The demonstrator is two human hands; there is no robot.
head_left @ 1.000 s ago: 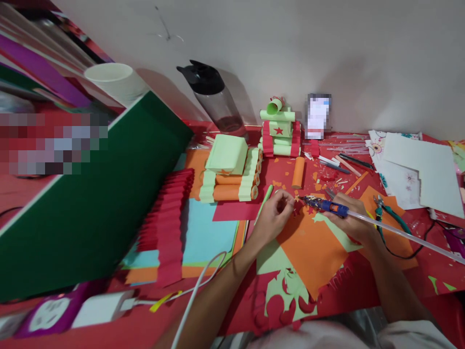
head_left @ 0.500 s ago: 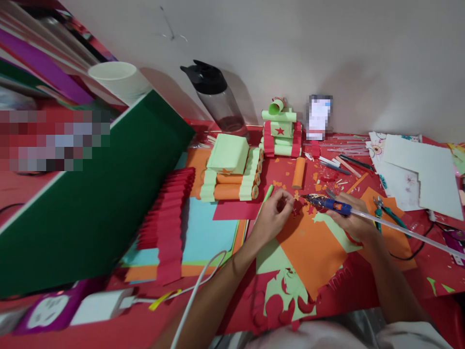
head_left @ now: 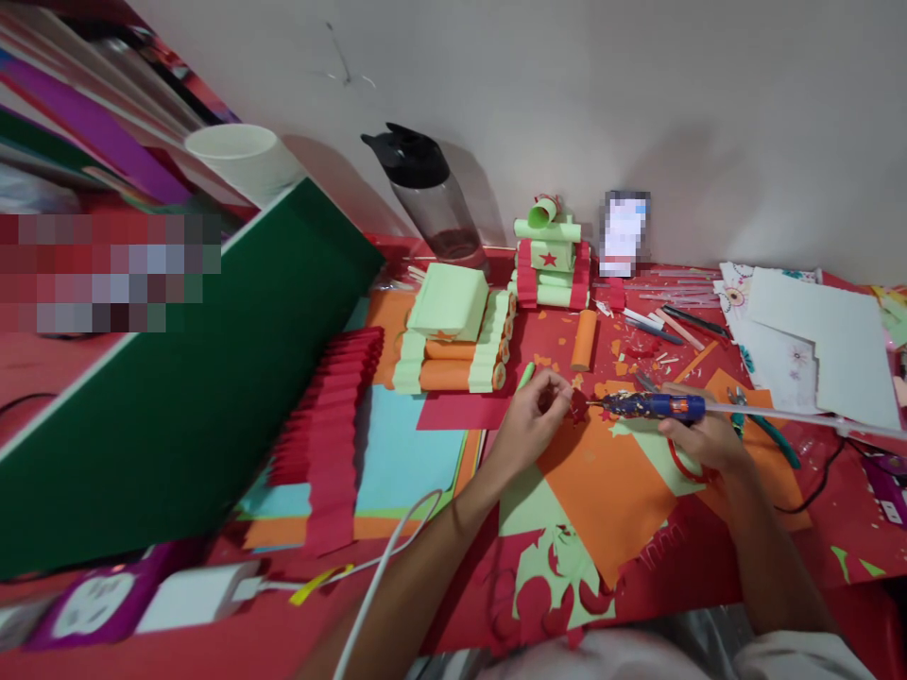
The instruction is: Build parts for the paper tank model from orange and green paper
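My right hand [head_left: 709, 436] is wrapped round a blue glue gun [head_left: 662, 406] with a long clear glue stick [head_left: 800, 416] in its back. The gun's crusted nozzle points left, close to the fingertips of my left hand [head_left: 542, 411]. The left fingers are pinched together; what lies between them is too small to make out. Orange paper [head_left: 613, 491] and pale green paper [head_left: 666, 453] lie below both hands. Red-handled scissors [head_left: 681, 463] are partly hidden by my right hand. A rolled orange paper tube [head_left: 584, 340] stands behind the hands.
At the back are a green paper tank [head_left: 549, 255], an orange-and-green paper model [head_left: 453, 331], a bottle [head_left: 436, 208] and a phone [head_left: 624, 234]. Pliers [head_left: 772, 439] lie right. A dark green board [head_left: 213, 378] leans at left. A white cable [head_left: 383, 576] crosses near my left arm.
The glue gun has turned more level, and its stick's rear end has risen. My right hand has shifted slightly right. My left hand has hardly moved.
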